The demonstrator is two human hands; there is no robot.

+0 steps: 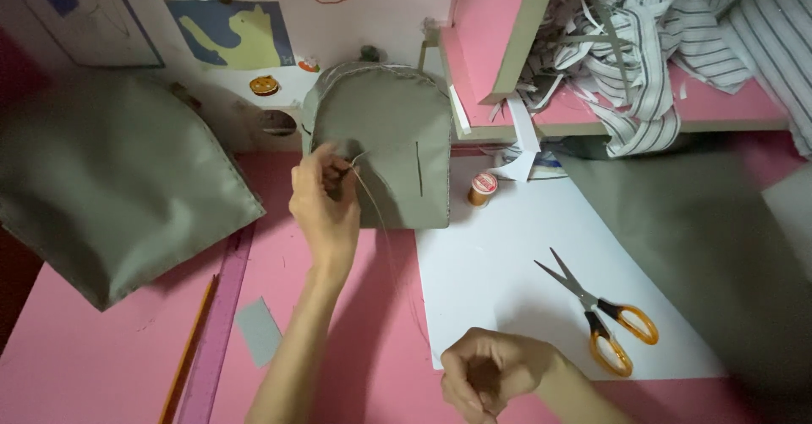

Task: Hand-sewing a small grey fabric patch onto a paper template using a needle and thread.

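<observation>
Nearest, at the bottom edge, the right hand point(489, 375) is clenched, pinching the end of a thin thread point(391, 255) that runs up to the left hand point(326, 200), which grips the left edge of an arch-shaped olive fabric piece point(397, 149) held upright farther back. Right of the thread, orange-handled scissors point(600, 318) lie on a white sheet point(499, 280), with a thread spool point(483, 189) at the sheet's far edge just beside the fabric. At left lie a pencil point(190, 348), a pink ruler point(222, 322), a grey scrap point(259, 331) and a larger olive fabric piece point(110, 178); striped cloth point(660, 43) is heaped far right.
</observation>
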